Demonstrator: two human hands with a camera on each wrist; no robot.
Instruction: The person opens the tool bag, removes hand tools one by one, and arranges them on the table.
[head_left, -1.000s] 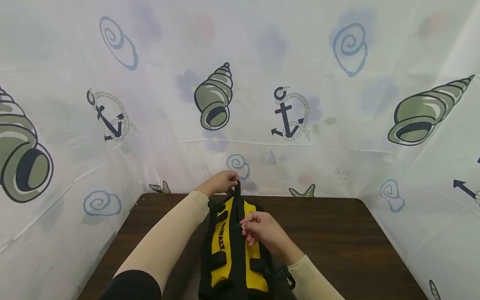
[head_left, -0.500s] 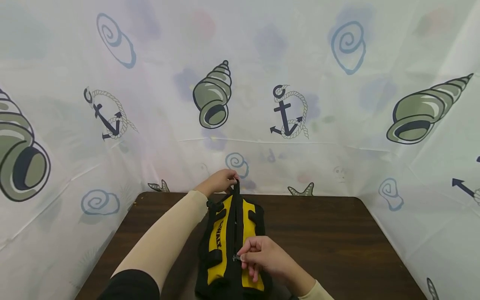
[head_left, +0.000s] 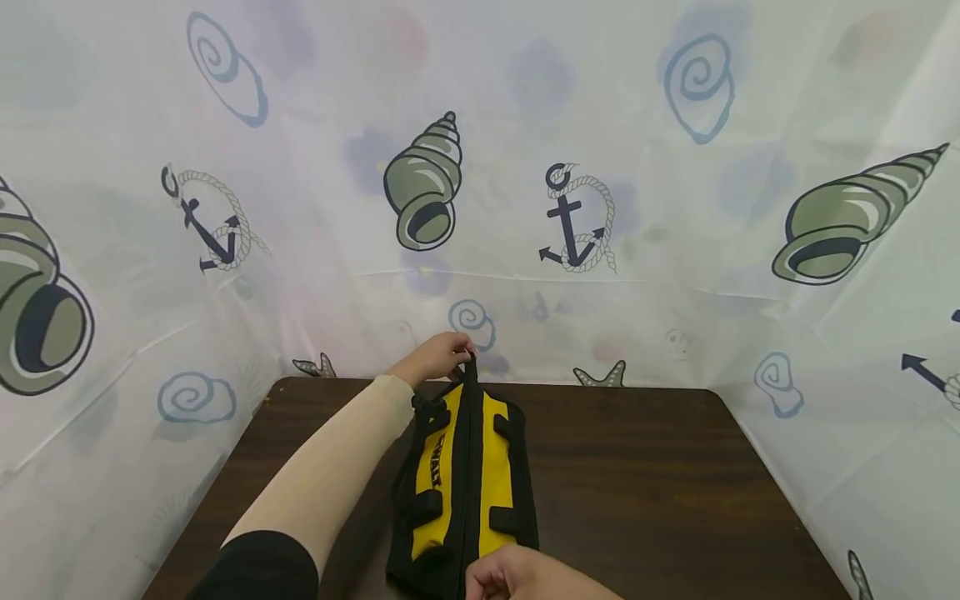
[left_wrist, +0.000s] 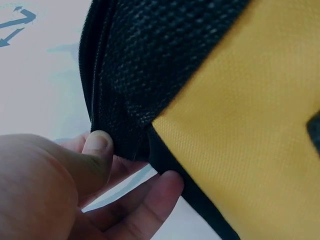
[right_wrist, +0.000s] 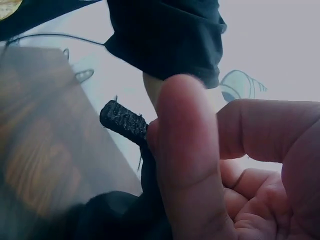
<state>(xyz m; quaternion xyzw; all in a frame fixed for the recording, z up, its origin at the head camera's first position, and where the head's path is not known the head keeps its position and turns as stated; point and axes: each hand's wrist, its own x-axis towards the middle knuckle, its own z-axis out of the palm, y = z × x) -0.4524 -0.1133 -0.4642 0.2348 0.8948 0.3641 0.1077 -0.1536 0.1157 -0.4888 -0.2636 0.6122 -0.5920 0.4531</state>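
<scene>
A black and yellow tool bag [head_left: 497, 475] lies lengthwise on the table, its zipper [head_left: 470, 467] running along the top. At the far end, my left hand [head_left: 433, 357] pinches the black end tab; in the left wrist view the thumb presses on this fabric corner [left_wrist: 125, 142]. At the near end is my right hand [head_left: 528, 575], partly cut off by the lower edge of the view. In the right wrist view its thumb and curled index finger pinch at the zipper's end, where a frayed black tab [right_wrist: 122, 121] sticks out. The zipper pull is hidden behind the fingers.
The dark wooden table [head_left: 637, 483] extends to both sides of the bag. A white curtain [head_left: 510, 100] printed with shells and anchors hangs behind and beside it. Two black carry straps [head_left: 504, 518] lie against the bag's sides.
My right hand has slid along the zipper from mid-bag to the near end, and the gap behind it has closed. My left hand keeps its pinch at the far end.
</scene>
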